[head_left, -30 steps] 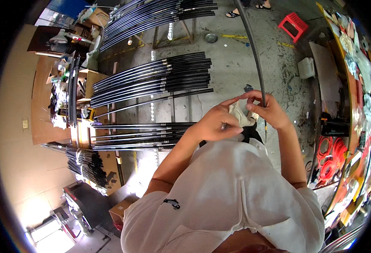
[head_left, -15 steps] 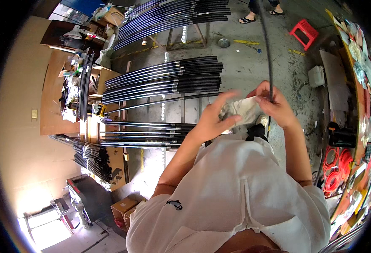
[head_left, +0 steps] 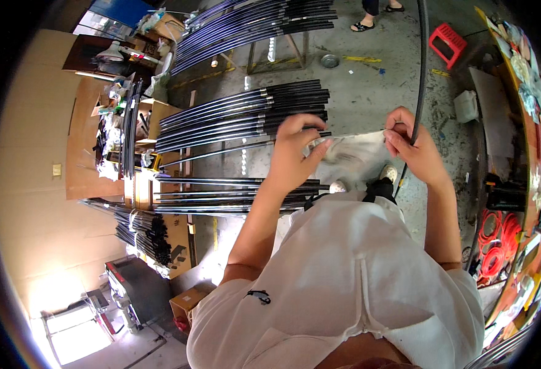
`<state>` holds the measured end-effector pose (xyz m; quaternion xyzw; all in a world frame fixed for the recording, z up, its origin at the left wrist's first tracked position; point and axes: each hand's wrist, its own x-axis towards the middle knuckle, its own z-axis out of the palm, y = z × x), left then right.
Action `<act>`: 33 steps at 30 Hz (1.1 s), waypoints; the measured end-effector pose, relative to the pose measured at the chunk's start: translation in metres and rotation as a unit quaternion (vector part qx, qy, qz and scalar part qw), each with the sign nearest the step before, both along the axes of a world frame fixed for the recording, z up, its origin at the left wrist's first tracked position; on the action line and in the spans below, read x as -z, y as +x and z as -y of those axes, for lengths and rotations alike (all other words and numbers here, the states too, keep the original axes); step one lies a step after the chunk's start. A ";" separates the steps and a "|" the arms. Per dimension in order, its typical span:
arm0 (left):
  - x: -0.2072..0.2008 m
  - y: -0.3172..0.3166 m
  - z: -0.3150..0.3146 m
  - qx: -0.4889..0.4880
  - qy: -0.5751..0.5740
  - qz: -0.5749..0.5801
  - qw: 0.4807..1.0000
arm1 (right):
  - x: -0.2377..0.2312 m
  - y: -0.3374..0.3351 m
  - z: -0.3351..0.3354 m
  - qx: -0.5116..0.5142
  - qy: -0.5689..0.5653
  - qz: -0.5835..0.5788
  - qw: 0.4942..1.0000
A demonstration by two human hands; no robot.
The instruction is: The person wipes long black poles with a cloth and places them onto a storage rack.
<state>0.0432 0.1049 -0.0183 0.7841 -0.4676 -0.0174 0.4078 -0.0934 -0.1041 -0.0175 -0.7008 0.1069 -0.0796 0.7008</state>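
Note:
A whitish cloth [head_left: 351, 149], blurred in its lower part, is stretched between my two hands in front of my body. My left hand [head_left: 294, 150] is closed at the cloth's left end, thumb and curled fingers around its edge. With thumb and fingertips, my right hand [head_left: 413, 144] pinches the upper right corner. A long black pole [head_left: 422, 67] runs from the top edge down past my right hand and crosses its fingers. Whether that hand also grips the pole I cannot tell; the pole shows again below toward my shoes.
Several black poles [head_left: 240, 117] lie in rows on supports to the left, with another row [head_left: 246, 37] farther off. A red stool [head_left: 447, 45] stands far right, near a person's sandalled foot [head_left: 363, 27]. A cluttered bench [head_left: 532, 154] and red hose coils [head_left: 493, 261] line the right.
My hands have drawn apart, pulling the cloth out wider and straighter along its top. The left hand moved left and its fingers curled in. The pole's upper part shifted right.

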 end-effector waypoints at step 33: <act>-0.158 0.176 -0.033 -0.092 -0.216 -0.258 0.937 | 0.237 -0.184 -0.017 0.148 -0.338 -0.183 0.911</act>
